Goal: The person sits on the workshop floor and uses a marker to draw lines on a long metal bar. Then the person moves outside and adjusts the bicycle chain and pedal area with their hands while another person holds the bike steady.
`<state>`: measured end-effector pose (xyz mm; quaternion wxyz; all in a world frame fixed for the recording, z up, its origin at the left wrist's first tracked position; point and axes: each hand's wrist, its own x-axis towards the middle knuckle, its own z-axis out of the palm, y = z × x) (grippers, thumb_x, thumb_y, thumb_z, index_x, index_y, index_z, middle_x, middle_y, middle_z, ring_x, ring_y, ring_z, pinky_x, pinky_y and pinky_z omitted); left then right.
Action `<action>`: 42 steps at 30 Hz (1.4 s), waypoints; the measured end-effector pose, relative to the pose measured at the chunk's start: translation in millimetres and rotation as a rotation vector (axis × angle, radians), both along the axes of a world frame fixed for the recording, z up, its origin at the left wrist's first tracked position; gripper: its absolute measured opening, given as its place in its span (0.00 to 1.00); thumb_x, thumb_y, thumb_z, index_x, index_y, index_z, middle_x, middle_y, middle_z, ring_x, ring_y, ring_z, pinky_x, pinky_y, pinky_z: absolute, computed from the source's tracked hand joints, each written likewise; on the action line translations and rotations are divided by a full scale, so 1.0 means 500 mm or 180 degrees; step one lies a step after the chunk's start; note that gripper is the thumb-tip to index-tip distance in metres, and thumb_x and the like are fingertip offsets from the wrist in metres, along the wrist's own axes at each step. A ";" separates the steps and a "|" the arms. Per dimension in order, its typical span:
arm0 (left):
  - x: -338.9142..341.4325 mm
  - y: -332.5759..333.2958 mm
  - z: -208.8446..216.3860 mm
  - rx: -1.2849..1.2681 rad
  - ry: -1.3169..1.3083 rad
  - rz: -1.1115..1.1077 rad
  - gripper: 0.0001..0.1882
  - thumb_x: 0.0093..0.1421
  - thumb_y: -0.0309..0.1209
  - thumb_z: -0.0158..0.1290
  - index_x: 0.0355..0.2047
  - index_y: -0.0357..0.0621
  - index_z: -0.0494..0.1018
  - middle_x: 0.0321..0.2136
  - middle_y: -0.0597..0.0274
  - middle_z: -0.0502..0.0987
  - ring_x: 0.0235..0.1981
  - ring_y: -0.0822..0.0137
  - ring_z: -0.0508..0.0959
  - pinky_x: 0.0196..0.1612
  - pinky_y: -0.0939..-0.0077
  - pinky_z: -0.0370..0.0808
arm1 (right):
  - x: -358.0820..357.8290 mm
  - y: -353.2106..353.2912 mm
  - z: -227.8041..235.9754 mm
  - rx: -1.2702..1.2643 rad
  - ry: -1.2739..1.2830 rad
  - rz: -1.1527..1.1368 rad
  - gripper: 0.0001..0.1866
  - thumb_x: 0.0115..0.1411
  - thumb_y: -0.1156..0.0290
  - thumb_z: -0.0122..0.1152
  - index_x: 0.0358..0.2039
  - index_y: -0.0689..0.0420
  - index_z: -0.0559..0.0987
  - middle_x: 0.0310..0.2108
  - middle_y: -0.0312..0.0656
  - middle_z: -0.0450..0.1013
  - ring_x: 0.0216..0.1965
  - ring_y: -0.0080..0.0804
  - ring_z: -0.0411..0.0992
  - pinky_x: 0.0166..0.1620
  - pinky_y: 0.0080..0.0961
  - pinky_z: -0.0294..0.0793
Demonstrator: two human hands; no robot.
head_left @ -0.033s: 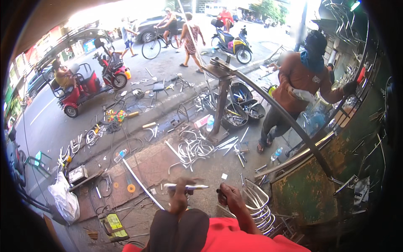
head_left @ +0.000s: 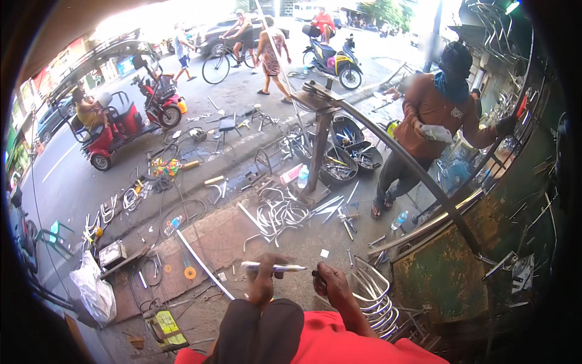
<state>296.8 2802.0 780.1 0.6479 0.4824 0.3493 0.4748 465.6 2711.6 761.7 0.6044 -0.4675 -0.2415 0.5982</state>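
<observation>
The white pen-like stick (head_left: 293, 267), probably light, stiff and smooth, is lying crosswise in the left hand (head_left: 262, 286), whose curled fingers are gripping its middle, seemingly the best hold, while the right hand (head_left: 333, 284) is pinching a small dark piece (head_left: 315, 273).

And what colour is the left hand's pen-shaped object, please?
The pen-shaped object looks mostly white, best in the head view.

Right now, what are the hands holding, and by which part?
Left hand: a white pen, near its middle. Right hand: a small dark piece; can't tell which part is gripped.
</observation>
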 end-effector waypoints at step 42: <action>0.201 0.353 -0.060 0.1542 -0.0797 -0.0252 0.18 0.62 0.40 0.47 0.23 0.38 0.67 0.16 0.59 0.67 0.17 0.69 0.67 0.23 0.73 0.59 | 0.120 0.373 0.027 0.0021 -0.0089 0.0895 0.26 0.71 0.45 0.45 0.22 0.50 0.70 0.18 0.23 0.56 0.19 0.13 0.51 0.20 0.18 0.49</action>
